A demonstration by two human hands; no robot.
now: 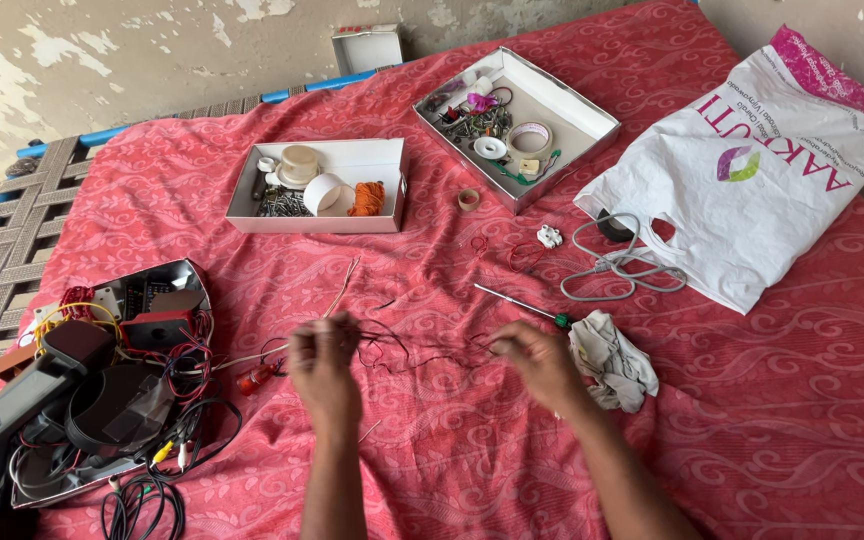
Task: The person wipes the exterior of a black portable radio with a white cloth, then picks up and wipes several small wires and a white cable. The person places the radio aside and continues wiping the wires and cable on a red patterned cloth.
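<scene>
My left hand (322, 365) and my right hand (540, 362) hover low over a red patterned bedspread (752, 430). Both pinch a tangle of thin black and red wires (414, 352) stretched between them. The fingers are blurred. A small red part (257, 378) lies just left of my left hand, with pale thin wires (337, 290) running up from it. A green-handled screwdriver (522, 303) lies just above my right hand, and a crumpled grey cloth (612, 360) rests at its right.
A metal tray (187, 275) at left holds cables and electronic parts. Two open white boxes (377, 160) (572, 105) with tape rolls and small hardware sit farther back. A white plastic bag (752, 190) and grey cable (617, 270) lie at right. A tape roll (468, 200) sits between.
</scene>
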